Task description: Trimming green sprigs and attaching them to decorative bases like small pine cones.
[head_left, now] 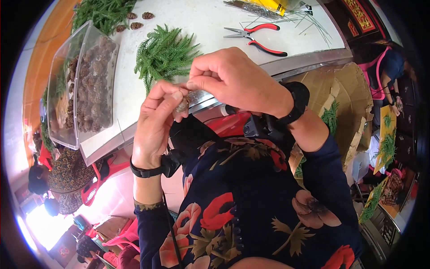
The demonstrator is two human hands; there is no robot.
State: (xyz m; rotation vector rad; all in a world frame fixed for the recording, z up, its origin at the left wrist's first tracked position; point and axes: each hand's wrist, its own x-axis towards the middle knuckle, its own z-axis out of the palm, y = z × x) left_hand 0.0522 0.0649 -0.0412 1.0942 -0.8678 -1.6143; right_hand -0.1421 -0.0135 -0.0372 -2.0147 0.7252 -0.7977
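Note:
Over the table's near edge, both my hands meet with fingertips almost touching. My left hand (152,119) is closed, pinching a small brown pine cone (182,106) between thumb and fingers; part of the cone is hidden by them. Right beside it, my right hand (242,83) is closed in a pinch at the cone's upper end. Whatever lies between those fingertips is too small to make out. Just beyond my hands lies a bunch of green artificial pine sprigs (163,56). Pliers (245,33) with red and black handles rest farther right, jaws pointing left.
On the left of the white table (210,42) stands a clear plastic box (60,134) of pine cones. Several loose cones (136,26) and more greenery (101,15) lie behind. Thin wires (309,22) spread at the far right. Cardboard (349,94) is at my right; other people sit nearby.

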